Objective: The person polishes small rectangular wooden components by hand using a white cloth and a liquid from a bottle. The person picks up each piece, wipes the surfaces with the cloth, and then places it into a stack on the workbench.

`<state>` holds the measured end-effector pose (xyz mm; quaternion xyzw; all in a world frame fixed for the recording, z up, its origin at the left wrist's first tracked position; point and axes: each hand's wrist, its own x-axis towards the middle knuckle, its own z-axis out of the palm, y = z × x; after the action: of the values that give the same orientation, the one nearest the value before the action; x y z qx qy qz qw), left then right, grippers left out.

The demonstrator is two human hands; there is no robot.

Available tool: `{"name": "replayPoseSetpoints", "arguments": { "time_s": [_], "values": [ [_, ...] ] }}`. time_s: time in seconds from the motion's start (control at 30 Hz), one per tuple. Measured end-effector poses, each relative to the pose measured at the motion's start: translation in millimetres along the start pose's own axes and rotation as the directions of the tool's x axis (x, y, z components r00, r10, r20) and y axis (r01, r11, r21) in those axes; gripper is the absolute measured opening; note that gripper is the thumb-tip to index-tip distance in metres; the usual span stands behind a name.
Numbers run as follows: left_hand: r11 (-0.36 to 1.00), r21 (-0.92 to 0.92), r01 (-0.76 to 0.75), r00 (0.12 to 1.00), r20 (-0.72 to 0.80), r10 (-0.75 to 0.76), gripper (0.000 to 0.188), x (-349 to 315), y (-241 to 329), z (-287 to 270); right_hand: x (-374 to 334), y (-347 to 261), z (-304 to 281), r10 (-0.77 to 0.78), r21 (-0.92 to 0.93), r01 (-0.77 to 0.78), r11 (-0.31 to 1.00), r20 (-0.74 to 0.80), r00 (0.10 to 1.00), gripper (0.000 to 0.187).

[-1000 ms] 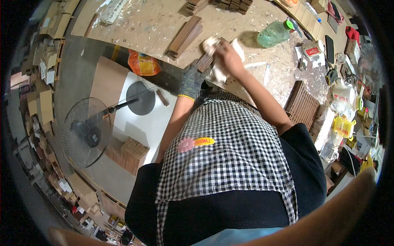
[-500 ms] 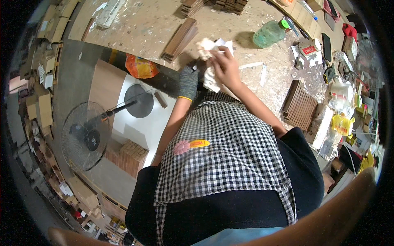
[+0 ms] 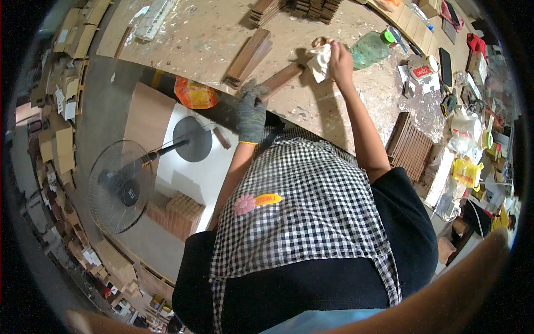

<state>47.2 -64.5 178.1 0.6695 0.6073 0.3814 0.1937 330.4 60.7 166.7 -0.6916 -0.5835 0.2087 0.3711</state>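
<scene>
My left hand (image 3: 252, 114), in a dark grey knitted glove, is closed on the near end of a brown wooden strip (image 3: 282, 81). The strip slants up and to the right over the table's front edge. Bare and raised, my right hand (image 3: 341, 65) grips a crumpled white cloth (image 3: 319, 62) just past the strip's far end. Right behind those fingers stands a green translucent bottle (image 3: 370, 51) with a bright green cap. A small pile of brown strips (image 3: 248, 58) lies on the table left of the held one.
More stacked wooden strips (image 3: 318, 8) lie at the table's far side, and a slatted bundle (image 3: 410, 146) sits at the right. A white tub (image 3: 424, 67) and black phone (image 3: 445, 65) are beyond the bottle. On the left stand a fan (image 3: 123, 186) and an orange bag (image 3: 194, 93).
My right hand has moved right and away with the cloth, from close to my left hand to beside the bottle. The strip in my left hand now shows along its length.
</scene>
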Motion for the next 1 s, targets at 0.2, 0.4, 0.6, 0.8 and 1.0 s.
{"name": "replayPoseSetpoints", "arguments": {
  "time_s": [0.2, 0.4, 0.6, 0.8, 1.0],
  "values": [
    [0.997, 0.072, 0.021, 0.959, 0.281, -0.04, 0.042, -9, -5, 3, -37, -61, -14, 0.159, 0.215, -0.144, 0.966, -0.055, 0.986, 0.034],
    [0.942, -0.011, 0.336, 0.89, 0.331, -0.313, 0.029, -17, -20, 17, -129, -73, 55, -0.598, -0.16, 0.719, 0.676, 0.45, 0.663, 0.019],
    [0.722, -0.499, 0.479, 0.877, 0.239, -0.416, 0.035, -17, 6, 24, -60, -38, 48, -0.355, -0.439, 0.485, 0.756, 0.348, 0.868, 0.022],
    [0.969, -0.135, 0.206, 0.965, 0.194, -0.178, 0.022, -32, -49, 34, -135, -57, 46, -0.671, -0.116, 0.784, 0.61, 0.451, 0.589, 0.021],
    [0.898, -0.149, 0.415, 0.897, 0.234, -0.375, 0.03, -5, 15, 5, -38, 17, 43, -0.353, -0.359, 0.4, 0.843, 0.189, 0.916, 0.032]
  ]
}}
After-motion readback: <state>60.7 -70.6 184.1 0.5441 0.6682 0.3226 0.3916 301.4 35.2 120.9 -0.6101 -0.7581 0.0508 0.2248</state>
